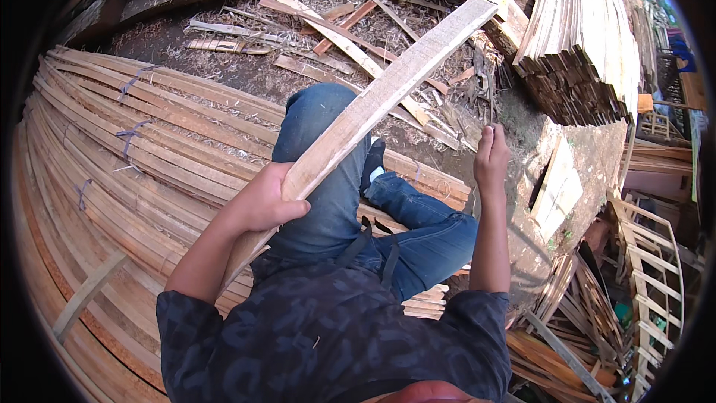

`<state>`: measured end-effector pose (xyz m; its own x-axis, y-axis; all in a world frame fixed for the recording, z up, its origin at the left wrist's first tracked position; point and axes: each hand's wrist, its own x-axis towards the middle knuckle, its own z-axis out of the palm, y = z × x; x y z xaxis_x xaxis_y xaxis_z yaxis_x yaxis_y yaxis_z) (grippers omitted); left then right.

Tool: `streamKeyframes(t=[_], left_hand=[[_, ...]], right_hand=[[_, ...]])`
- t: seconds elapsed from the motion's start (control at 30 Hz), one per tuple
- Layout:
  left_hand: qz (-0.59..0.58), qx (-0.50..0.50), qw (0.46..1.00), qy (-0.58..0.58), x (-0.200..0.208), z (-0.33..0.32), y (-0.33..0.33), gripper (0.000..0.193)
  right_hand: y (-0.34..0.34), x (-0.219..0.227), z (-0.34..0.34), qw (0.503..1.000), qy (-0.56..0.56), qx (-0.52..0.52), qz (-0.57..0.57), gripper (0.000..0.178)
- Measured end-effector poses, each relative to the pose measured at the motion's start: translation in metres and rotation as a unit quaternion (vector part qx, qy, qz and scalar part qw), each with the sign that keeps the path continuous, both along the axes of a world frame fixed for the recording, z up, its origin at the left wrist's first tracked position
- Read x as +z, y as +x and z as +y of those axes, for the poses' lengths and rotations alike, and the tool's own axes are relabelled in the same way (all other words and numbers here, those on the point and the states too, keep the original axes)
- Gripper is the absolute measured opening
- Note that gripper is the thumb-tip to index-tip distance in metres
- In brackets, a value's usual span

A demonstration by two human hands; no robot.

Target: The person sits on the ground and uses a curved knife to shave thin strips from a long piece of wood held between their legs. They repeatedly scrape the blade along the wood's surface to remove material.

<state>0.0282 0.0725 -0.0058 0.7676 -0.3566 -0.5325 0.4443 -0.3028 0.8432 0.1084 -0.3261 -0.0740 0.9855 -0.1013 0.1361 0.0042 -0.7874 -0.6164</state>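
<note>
My left hand [265,198] is wrapped round a long, rough-sawn wooden plank [388,93], thumb on top. The plank slants from beside my left hip, over my raised knee, to its far end near the upper right of the view. My right hand [492,151] is closed in a fist, raised to the right of my legs and apart from the plank. A thin dark strip, like a blade seen edge-on, stands up just beyond the fist; whether it is held I cannot make out.
Long bundled wooden strips [186,145] lie under and left of me, tied with purple cord. Offcuts [328,30] and shavings litter the ground ahead. A tall stack of thin boards [578,52] stands at the far right, a ladder-like wooden frame [645,283] at the near right.
</note>
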Motion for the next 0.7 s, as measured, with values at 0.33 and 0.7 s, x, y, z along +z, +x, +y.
streamKeyframes(t=[0.33,0.7], left_hand=[[0.008,0.013,0.999,0.043,0.012,-0.006,0.000,0.045],[-0.023,0.032,0.998,0.047,0.005,-0.004,-0.005,0.046]], right_hand=[[0.002,0.059,0.088,0.957,-0.158,0.228,-0.087,0.023],[0.105,0.040,-0.007,0.980,-0.195,-0.050,-0.011,0.032]])
